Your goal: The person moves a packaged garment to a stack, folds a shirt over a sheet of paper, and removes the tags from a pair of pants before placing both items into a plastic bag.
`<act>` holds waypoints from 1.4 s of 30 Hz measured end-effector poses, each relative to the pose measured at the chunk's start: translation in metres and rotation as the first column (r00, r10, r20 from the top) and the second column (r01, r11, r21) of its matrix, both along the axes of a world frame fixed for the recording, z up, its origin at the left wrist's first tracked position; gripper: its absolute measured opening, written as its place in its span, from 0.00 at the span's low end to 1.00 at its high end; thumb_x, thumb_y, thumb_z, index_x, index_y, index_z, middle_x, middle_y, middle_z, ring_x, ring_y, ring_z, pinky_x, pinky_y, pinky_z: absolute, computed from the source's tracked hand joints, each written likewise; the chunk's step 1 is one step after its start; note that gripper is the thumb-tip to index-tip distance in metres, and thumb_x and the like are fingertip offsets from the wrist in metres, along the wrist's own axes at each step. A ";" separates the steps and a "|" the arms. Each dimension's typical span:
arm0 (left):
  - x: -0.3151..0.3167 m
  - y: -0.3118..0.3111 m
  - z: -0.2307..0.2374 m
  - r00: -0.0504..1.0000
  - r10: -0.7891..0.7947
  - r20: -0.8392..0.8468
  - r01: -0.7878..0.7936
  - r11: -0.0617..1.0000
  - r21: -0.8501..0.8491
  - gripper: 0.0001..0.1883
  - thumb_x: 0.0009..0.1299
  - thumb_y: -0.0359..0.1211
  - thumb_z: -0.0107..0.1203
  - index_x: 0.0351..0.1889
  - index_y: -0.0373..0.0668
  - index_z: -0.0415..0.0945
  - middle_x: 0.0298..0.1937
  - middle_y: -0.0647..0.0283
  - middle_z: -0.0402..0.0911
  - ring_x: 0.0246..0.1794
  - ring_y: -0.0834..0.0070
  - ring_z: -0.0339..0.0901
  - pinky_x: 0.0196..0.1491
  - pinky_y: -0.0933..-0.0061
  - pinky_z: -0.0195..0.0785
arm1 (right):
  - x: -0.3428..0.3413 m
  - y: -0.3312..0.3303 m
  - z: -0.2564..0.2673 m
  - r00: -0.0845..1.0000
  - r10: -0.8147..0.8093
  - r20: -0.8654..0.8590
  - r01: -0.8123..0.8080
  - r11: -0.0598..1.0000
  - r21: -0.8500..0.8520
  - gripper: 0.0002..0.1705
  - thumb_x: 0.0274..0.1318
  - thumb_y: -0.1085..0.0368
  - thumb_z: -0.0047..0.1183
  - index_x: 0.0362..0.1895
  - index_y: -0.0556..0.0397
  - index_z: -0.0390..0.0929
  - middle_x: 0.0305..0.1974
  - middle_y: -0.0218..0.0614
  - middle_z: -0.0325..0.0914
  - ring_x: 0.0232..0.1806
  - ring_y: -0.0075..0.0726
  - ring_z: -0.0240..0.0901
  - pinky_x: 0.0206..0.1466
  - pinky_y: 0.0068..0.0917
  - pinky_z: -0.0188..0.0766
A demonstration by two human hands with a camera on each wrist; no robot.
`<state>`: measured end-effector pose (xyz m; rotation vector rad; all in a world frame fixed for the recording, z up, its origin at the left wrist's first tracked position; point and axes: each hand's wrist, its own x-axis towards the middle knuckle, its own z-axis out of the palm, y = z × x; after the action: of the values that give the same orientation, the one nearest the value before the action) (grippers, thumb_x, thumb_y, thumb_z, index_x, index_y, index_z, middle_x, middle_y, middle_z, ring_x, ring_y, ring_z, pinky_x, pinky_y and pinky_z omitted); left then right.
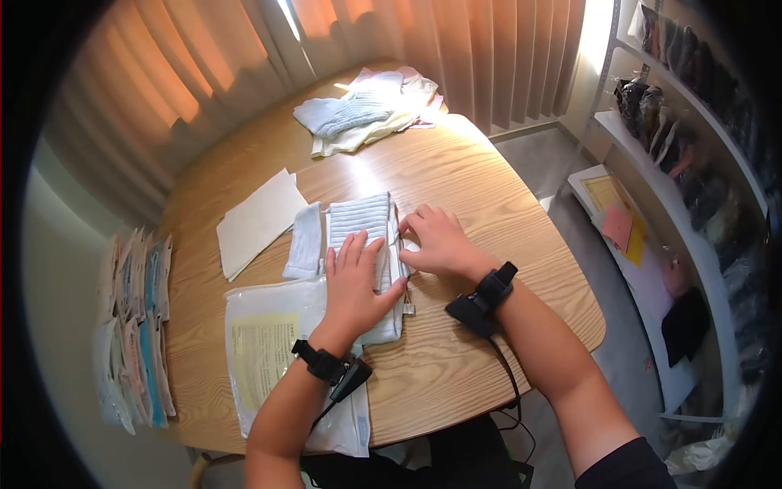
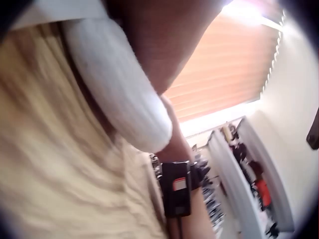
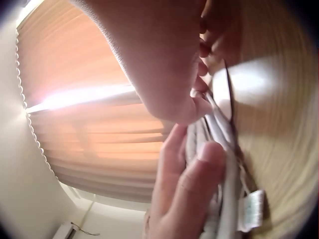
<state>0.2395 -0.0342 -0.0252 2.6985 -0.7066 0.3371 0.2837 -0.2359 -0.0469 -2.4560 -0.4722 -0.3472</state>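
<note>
- Folded ribbed garment (image 1: 358, 215) lies inward of the near edge of the worktop (image 1: 444, 363); left hand (image 1: 356, 281) spread flat atop, right hand (image 1: 441, 243) pinching its side.
- Folding seems underway; next, probably, aligning layers.

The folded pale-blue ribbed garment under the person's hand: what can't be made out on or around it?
Head view: the left hand covers part of the garment.
Head view: the right hand partly hides the white piece beneath it.
Right wrist view: marks on the small white fabric tag are blurred.
Head view: lettering on the yellow printed sheet is too small.
</note>
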 end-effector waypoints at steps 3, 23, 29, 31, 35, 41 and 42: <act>-0.003 0.000 0.002 1.000 0.024 0.014 -0.023 0.999 -0.036 0.36 0.62 0.48 0.63 0.66 0.45 0.67 0.72 0.49 0.62 0.76 0.51 0.52 0.76 0.44 0.34 | 0.004 -0.012 0.007 0.982 0.133 -0.134 -0.135 0.991 -0.001 0.26 0.42 0.48 0.59 0.46 0.45 0.80 0.49 0.42 0.72 0.56 0.49 0.66 0.62 0.40 0.59; -0.002 0.002 -0.003 0.998 0.021 0.054 -0.014 0.993 -0.116 0.27 0.64 0.40 0.56 0.63 0.44 0.69 0.70 0.51 0.66 0.75 0.52 0.56 0.75 0.42 0.37 | 0.016 -0.030 0.011 0.835 0.384 -0.393 -0.155 0.851 0.502 0.07 0.56 0.71 0.58 0.39 0.53 0.75 0.34 0.25 0.75 0.36 0.14 0.69 0.38 0.17 0.68; -0.004 0.002 -0.003 0.998 0.017 0.065 -0.010 0.994 -0.105 0.27 0.66 0.41 0.56 0.62 0.43 0.69 0.70 0.51 0.66 0.75 0.52 0.55 0.75 0.42 0.36 | 0.017 -0.049 0.024 0.644 0.589 -0.488 -0.125 0.710 0.693 0.13 0.59 0.68 0.61 0.47 0.54 0.76 0.37 0.25 0.76 0.39 0.16 0.70 0.43 0.16 0.69; -0.003 0.002 -0.003 0.998 0.012 0.063 -0.005 0.994 -0.112 0.28 0.65 0.42 0.57 0.62 0.42 0.70 0.70 0.49 0.66 0.74 0.52 0.56 0.75 0.41 0.36 | 0.016 -0.056 0.029 0.546 0.662 -0.514 -0.141 0.678 0.722 0.15 0.59 0.67 0.63 0.49 0.54 0.76 0.37 0.24 0.77 0.35 0.14 0.71 0.37 0.15 0.68; -0.002 0.002 -0.004 0.998 0.009 0.065 -0.001 0.993 -0.119 0.29 0.65 0.44 0.57 0.62 0.40 0.70 0.69 0.48 0.66 0.74 0.51 0.56 0.75 0.40 0.35 | 0.015 -0.062 0.035 0.361 0.657 -0.662 -0.140 0.740 0.658 0.16 0.58 0.67 0.63 0.50 0.55 0.77 0.33 0.21 0.76 0.29 0.13 0.70 0.29 0.13 0.64; -0.003 0.003 -0.002 0.998 0.005 0.060 -0.001 0.997 -0.072 0.34 0.61 0.47 0.62 0.64 0.44 0.68 0.70 0.50 0.65 0.75 0.52 0.55 0.75 0.39 0.35 | 0.001 -0.043 0.045 0.430 0.538 -0.725 -0.074 0.821 0.565 0.20 0.56 0.63 0.64 0.51 0.55 0.78 0.29 0.22 0.76 0.25 0.13 0.71 0.23 0.13 0.60; -0.004 0.002 0.000 0.998 0.005 0.059 -0.001 0.997 -0.072 0.34 0.61 0.47 0.62 0.64 0.44 0.68 0.70 0.50 0.65 0.75 0.52 0.55 0.75 0.39 0.35 | -0.001 -0.039 0.047 0.446 0.506 -0.738 -0.123 0.852 0.509 0.22 0.56 0.61 0.64 0.52 0.56 0.77 0.29 0.24 0.77 0.23 0.14 0.71 0.22 0.14 0.60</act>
<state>0.2350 -0.0322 -0.0257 2.6313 -0.6929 0.4361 0.2828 -0.2749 0.0005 -1.7521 -0.3542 0.8762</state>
